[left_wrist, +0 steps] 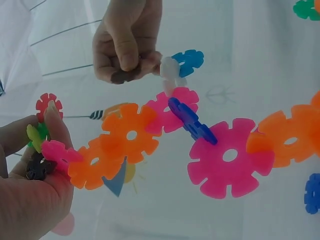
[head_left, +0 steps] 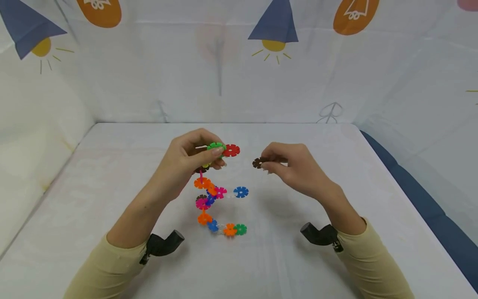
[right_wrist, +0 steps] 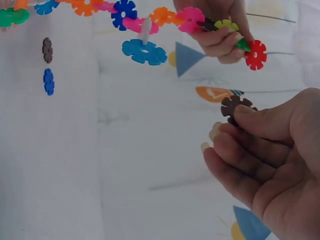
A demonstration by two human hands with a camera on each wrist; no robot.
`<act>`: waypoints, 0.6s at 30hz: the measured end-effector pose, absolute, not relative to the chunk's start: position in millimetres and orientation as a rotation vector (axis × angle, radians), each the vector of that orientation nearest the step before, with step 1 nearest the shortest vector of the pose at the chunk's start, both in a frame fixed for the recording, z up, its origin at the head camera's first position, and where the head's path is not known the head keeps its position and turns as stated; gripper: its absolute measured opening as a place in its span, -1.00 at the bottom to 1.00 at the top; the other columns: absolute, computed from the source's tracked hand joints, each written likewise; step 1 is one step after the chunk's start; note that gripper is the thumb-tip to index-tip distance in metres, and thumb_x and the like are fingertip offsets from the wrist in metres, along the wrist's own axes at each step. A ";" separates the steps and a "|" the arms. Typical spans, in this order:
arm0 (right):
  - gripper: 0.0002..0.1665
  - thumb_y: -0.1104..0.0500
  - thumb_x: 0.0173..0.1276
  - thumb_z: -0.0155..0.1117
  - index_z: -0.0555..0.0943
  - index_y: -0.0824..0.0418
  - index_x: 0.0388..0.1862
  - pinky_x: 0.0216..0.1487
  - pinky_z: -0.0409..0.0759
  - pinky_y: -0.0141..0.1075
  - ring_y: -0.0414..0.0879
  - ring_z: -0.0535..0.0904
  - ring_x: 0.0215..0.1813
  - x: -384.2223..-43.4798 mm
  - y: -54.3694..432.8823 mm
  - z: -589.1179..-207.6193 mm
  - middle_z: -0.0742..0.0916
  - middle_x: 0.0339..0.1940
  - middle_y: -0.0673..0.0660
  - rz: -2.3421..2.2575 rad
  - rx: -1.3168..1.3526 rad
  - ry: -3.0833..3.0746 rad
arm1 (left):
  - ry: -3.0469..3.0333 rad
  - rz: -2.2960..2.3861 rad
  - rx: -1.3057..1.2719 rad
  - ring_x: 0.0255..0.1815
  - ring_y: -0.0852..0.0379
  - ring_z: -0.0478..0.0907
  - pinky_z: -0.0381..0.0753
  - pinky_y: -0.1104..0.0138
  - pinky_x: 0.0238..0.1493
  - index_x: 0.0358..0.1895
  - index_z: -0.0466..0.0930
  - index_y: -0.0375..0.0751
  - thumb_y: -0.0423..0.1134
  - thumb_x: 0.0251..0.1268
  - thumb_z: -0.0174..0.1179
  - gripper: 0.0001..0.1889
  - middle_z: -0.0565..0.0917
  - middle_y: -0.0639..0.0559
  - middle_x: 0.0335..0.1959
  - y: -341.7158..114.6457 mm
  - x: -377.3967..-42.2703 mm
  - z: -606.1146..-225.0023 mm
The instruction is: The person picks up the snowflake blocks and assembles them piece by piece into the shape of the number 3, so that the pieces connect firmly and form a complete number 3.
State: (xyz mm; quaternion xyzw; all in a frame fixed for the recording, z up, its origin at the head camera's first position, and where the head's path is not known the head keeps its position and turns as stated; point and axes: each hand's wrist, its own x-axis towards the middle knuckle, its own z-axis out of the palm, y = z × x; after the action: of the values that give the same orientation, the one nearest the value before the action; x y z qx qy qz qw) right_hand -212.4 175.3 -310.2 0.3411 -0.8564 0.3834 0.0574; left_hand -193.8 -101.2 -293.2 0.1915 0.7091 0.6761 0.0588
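My left hand [head_left: 182,155] pinches a green snowflake disc [head_left: 215,145] between thumb and fingers, near the upper end of a chain of slotted plastic snowflake discs. A red disc [head_left: 233,150] joins the green one and sticks out toward the right. Below the hand hang orange [left_wrist: 131,134], pink [left_wrist: 230,155] and dark blue discs. One side branch ends in a light blue disc [right_wrist: 144,51], a lower one in a green disc [head_left: 240,229]. My right hand [head_left: 295,166] pinches a brown snowflake disc [right_wrist: 235,106] by its edge, apart from the chain.
A white-covered table [head_left: 112,166] lies beneath both hands. In the right wrist view, a loose brown disc [right_wrist: 47,50] and a blue disc [right_wrist: 48,81] appear below the chain. White printed cloth [head_left: 168,74] stands behind the table; a dark blue seat [head_left: 414,195] borders its right side.
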 end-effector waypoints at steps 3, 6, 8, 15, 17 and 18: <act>-0.84 0.36 0.31 0.34 0.70 0.12 -0.22 -0.16 0.69 -0.40 -0.24 0.66 -0.34 -211.8 175.5 -309.5 0.79 -0.28 -0.03 1.206 1.031 -2.511 | 2.144 2.045 0.607 -0.25 -0.03 0.72 0.60 0.29 -0.28 -0.15 0.61 -0.07 -0.26 0.41 0.18 -0.94 0.70 -0.02 -0.28 -100.3 -193.1 -294.2; -0.84 0.36 0.34 0.31 0.71 0.17 -0.17 -0.17 0.69 -0.41 -0.17 0.68 -0.32 -209.5 175.4 -307.5 0.80 -0.23 0.00 1.271 1.035 -2.453 | 2.160 2.033 0.620 -0.26 -0.03 0.72 0.61 0.29 -0.29 -0.15 0.61 -0.07 -0.26 0.41 0.18 -0.94 0.70 0.01 -0.29 -99.5 -192.1 -294.1; -0.83 0.38 0.33 0.30 0.71 0.20 -0.15 -0.17 0.69 -0.41 -0.14 0.69 -0.31 -207.2 174.6 -306.2 0.80 -0.22 0.02 1.309 1.034 -2.424 | 2.187 2.014 0.629 -0.26 -0.04 0.72 0.61 0.28 -0.29 -0.14 0.61 -0.08 -0.26 0.41 0.17 -0.93 0.71 0.01 -0.30 -99.2 -191.9 -293.8; -0.83 0.43 0.30 0.30 0.72 0.26 -0.18 -0.18 0.72 -0.37 -0.18 0.69 -0.34 -199.0 169.0 -300.1 0.79 -0.28 0.07 1.418 1.039 -2.334 | 2.223 1.989 0.658 -0.27 -0.05 0.72 0.63 0.27 -0.29 -0.14 0.60 -0.11 -0.26 0.41 0.17 -0.93 0.71 -0.06 -0.29 -97.2 -190.3 -292.3; -0.83 0.43 0.32 0.28 0.73 0.27 -0.18 -0.18 0.72 -0.36 -0.20 0.68 -0.36 -198.0 166.9 -299.6 0.79 -0.32 0.08 1.440 1.037 -2.317 | 2.224 1.988 0.666 -0.27 -0.06 0.71 0.64 0.27 -0.27 -0.14 0.60 -0.12 -0.26 0.41 0.17 -0.93 0.71 -0.06 -0.29 -96.1 -189.5 -292.2; -0.83 0.44 0.32 0.28 0.73 0.28 -0.19 -0.20 0.72 -0.36 -0.18 0.68 -0.37 -197.5 165.5 -299.3 0.79 -0.33 0.09 1.463 1.037 -2.306 | 2.226 1.986 0.668 -0.27 -0.06 0.71 0.64 0.26 -0.27 -0.13 0.60 -0.12 -0.26 0.41 0.17 -0.92 0.71 -0.04 -0.30 -95.6 -188.9 -292.2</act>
State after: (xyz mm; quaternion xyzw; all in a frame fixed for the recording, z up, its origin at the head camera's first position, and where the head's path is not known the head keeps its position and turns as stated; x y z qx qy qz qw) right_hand -197.5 165.5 -299.3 0.3529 -0.7846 0.4978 0.1100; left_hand -188.9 -95.6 -292.2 0.2184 0.7274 0.6492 0.0423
